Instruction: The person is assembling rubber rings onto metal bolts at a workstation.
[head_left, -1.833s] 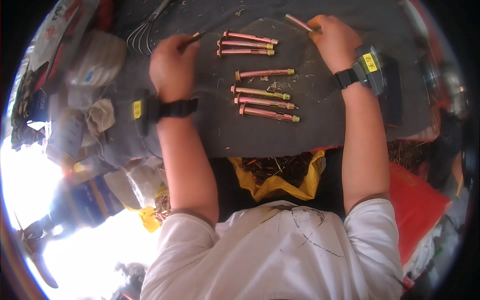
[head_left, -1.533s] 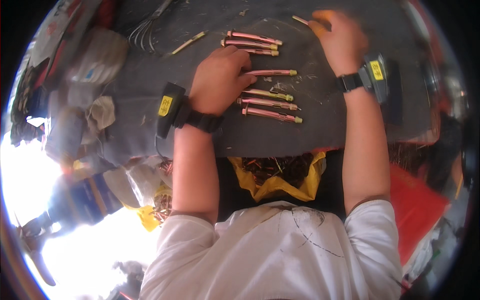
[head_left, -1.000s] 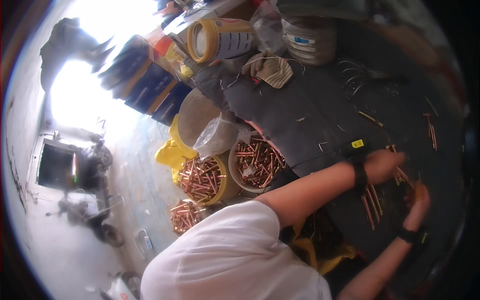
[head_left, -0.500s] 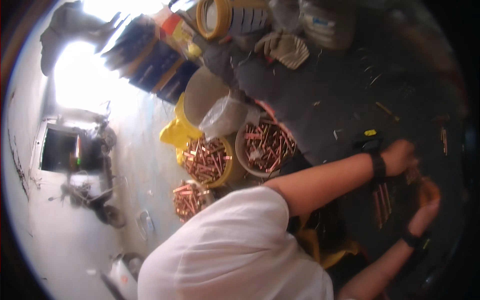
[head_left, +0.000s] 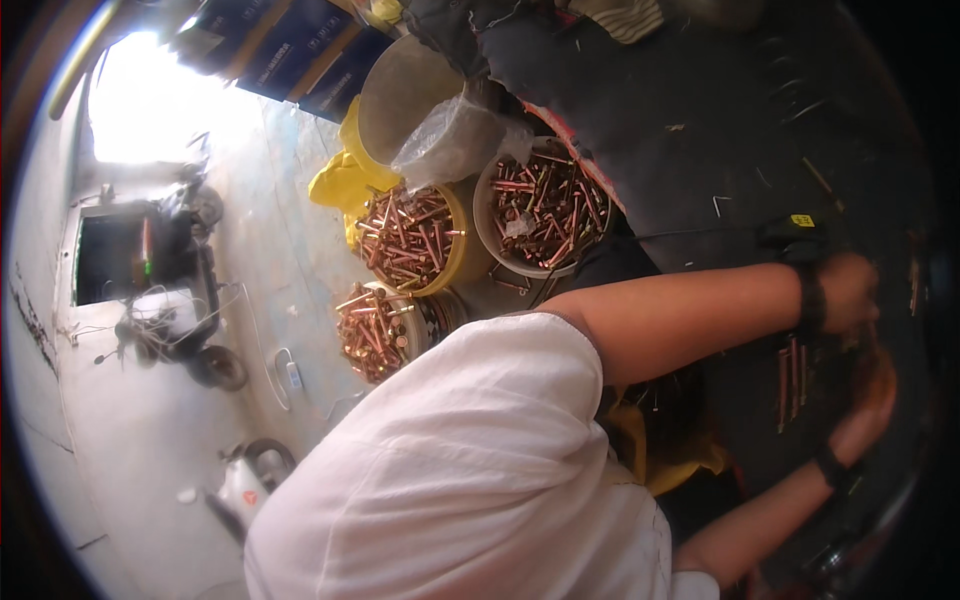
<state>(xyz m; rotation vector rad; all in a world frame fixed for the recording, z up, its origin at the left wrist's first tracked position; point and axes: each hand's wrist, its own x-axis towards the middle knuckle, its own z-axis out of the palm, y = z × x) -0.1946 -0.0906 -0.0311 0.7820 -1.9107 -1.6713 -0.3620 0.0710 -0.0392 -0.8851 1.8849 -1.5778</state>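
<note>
Over the dark work surface (head_left: 720,150) at the right, my left hand (head_left: 848,290) is closed, a dark band on its wrist. Just below it in the picture my right hand (head_left: 874,392) is curled, with a dark band too, its fingers blurred. The hands nearly meet; whatever lies in their fingers is too dim and smeared to name. A few long copper-coloured bolts (head_left: 792,378) lie side by side on the dark surface, next to both hands. More thin bolts (head_left: 914,272) lie beyond my left hand, near the picture's dark rim.
Copper-coloured bolts fill a yellow bucket (head_left: 462,240), a pale bucket (head_left: 484,205) and a smaller container (head_left: 412,325). Clear plastic (head_left: 445,145) and a yellow bag (head_left: 345,185) lie by them. Blue boxes (head_left: 290,50) stand behind; a scooter (head_left: 190,310) is at the far left.
The view has shifted, so the buckets and boxes sit higher in the picture. Both hands appear farther right, still close together beside the loose bolts.
</note>
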